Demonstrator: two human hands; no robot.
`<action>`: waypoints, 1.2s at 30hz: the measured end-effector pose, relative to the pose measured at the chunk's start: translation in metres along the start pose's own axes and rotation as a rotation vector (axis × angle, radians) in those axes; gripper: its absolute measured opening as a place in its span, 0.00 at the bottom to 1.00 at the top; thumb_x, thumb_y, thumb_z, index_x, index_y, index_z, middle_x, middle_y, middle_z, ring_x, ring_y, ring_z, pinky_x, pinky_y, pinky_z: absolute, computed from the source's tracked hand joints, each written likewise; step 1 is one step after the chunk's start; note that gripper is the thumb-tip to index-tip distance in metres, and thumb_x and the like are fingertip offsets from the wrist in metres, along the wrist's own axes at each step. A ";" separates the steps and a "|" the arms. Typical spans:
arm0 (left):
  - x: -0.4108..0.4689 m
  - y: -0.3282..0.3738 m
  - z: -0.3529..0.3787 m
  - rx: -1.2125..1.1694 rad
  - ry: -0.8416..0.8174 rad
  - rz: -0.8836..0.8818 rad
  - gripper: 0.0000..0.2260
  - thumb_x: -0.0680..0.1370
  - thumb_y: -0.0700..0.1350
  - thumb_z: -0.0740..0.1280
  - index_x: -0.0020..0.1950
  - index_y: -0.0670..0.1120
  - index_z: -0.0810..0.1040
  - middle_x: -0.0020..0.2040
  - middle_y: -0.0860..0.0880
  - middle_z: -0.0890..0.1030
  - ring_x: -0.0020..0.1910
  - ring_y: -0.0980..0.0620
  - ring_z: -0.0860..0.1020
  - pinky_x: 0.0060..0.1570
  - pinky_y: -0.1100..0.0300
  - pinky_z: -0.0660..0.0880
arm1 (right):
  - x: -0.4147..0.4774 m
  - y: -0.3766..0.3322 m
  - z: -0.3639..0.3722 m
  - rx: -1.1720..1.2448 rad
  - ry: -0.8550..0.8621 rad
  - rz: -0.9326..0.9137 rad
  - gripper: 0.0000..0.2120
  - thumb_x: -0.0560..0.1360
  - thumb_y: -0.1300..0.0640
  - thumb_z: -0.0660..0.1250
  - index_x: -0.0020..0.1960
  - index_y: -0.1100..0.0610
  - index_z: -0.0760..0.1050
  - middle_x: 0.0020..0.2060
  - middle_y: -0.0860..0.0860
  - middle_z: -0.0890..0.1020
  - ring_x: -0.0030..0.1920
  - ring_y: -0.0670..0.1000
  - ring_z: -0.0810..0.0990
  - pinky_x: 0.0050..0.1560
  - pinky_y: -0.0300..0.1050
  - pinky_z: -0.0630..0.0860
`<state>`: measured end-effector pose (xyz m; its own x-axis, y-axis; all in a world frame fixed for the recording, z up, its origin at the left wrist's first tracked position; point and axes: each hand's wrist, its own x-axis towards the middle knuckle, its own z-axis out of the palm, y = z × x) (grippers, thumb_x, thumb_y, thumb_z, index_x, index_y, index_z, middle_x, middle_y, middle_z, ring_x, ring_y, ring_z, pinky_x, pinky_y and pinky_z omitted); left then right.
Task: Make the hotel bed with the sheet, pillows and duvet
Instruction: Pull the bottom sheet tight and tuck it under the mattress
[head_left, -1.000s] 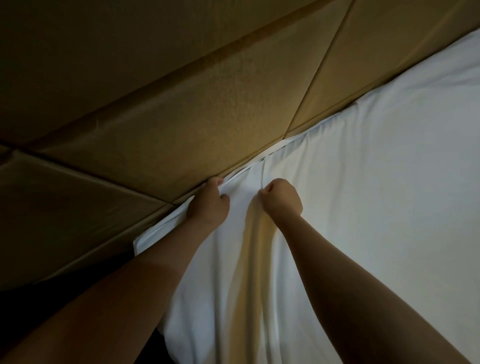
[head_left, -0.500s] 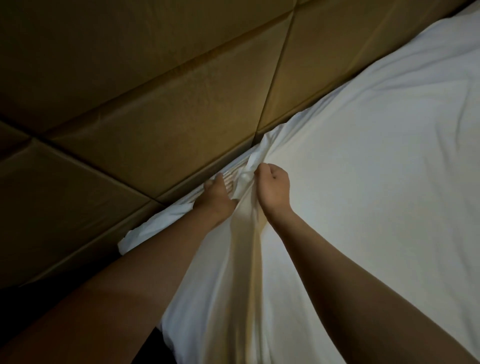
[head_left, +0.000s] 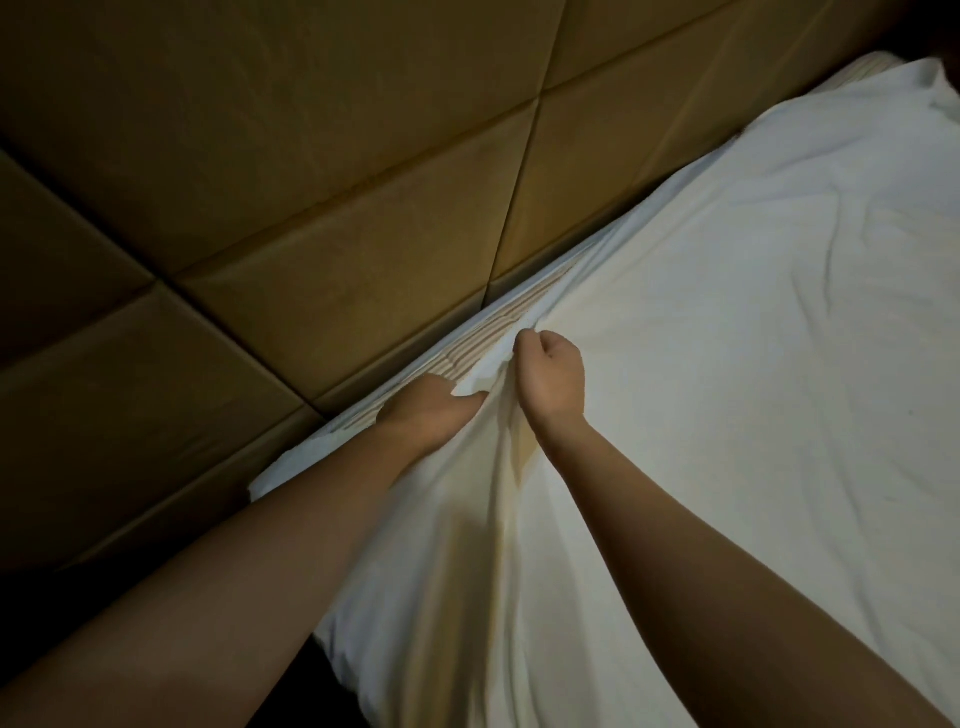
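Observation:
A white sheet (head_left: 727, 364) covers the bed from the lower middle to the upper right, lightly creased. Along the head edge a strip of striped mattress (head_left: 467, 353) is bared. My left hand (head_left: 426, 410) grips the sheet's edge there, its fingers hidden under a fold. Just to the right, my right hand (head_left: 550, 379) is a fist that grips a bunched ridge of the same sheet. Folds run from both hands down toward me. No pillows or duvet are in view.
A padded tan headboard (head_left: 311, 208) with large stitched panels fills the upper left, close against the mattress edge. A dark gap (head_left: 156, 597) lies beside the bed at the lower left. The room is dim.
The sheet's edge has been pulled back from the headboard, so the striped mattress now shows. Both hands came closer together, still gripping the sheet. The view shifted, showing more of the bed on the right.

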<state>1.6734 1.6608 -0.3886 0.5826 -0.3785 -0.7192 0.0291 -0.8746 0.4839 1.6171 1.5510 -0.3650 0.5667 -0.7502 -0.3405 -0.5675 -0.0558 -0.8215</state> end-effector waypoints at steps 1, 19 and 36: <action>-0.007 -0.001 -0.004 0.079 0.078 0.066 0.20 0.76 0.63 0.59 0.47 0.48 0.79 0.45 0.47 0.79 0.42 0.50 0.77 0.45 0.55 0.76 | -0.003 -0.003 -0.001 -0.092 0.017 -0.030 0.14 0.76 0.55 0.59 0.33 0.56 0.62 0.29 0.51 0.66 0.31 0.49 0.65 0.32 0.44 0.64; -0.147 -0.072 0.031 0.122 -0.508 -0.286 0.55 0.62 0.81 0.54 0.79 0.47 0.52 0.77 0.43 0.57 0.73 0.41 0.62 0.68 0.48 0.64 | -0.130 0.016 -0.039 -1.361 -0.685 -0.131 0.06 0.78 0.56 0.59 0.51 0.55 0.74 0.46 0.50 0.78 0.46 0.53 0.76 0.48 0.45 0.70; -0.158 -0.099 0.067 0.050 -0.137 0.015 0.08 0.79 0.42 0.63 0.57 0.45 0.76 0.53 0.44 0.75 0.50 0.46 0.75 0.50 0.58 0.72 | -0.152 0.066 -0.038 -0.846 -0.647 0.059 0.16 0.78 0.57 0.59 0.62 0.63 0.75 0.58 0.58 0.80 0.57 0.58 0.78 0.60 0.51 0.75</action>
<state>1.5240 1.7871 -0.3568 0.4662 -0.4267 -0.7750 -0.0210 -0.8811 0.4725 1.4711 1.6364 -0.3505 0.5932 -0.2877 -0.7519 -0.6935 -0.6569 -0.2957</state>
